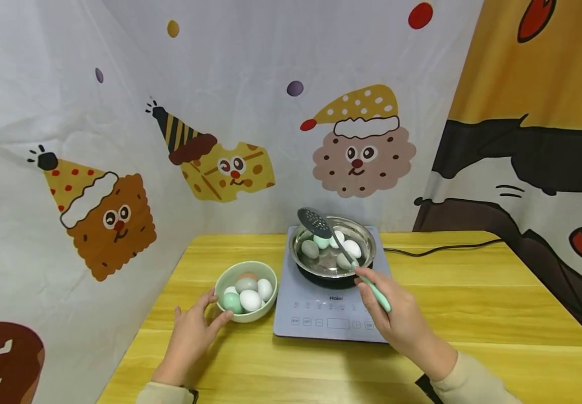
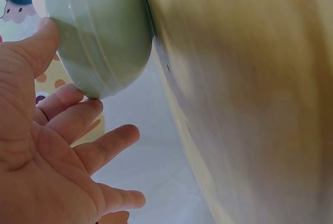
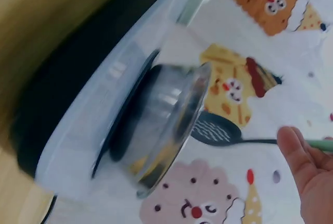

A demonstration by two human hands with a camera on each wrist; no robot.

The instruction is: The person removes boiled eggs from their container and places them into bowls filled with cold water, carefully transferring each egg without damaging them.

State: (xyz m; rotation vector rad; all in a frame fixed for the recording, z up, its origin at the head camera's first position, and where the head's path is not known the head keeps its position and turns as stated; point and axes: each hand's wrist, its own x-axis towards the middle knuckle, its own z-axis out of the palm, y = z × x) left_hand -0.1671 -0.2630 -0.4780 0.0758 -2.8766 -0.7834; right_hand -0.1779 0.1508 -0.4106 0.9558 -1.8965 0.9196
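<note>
Left grip [image 1: 192, 328], spread wide, touches a glossy round bowl [image 2: 106, 36]; right grip [image 1: 397, 313] clasps a perforated skimmer [image 1: 315, 223].

Just left of the right hand [image 1: 398, 313], the brand name "Haier" [image 1: 336, 298] stands on the induction cooker [image 1: 296, 287], above panel markings [image 1: 338, 323] too small to read.
</note>
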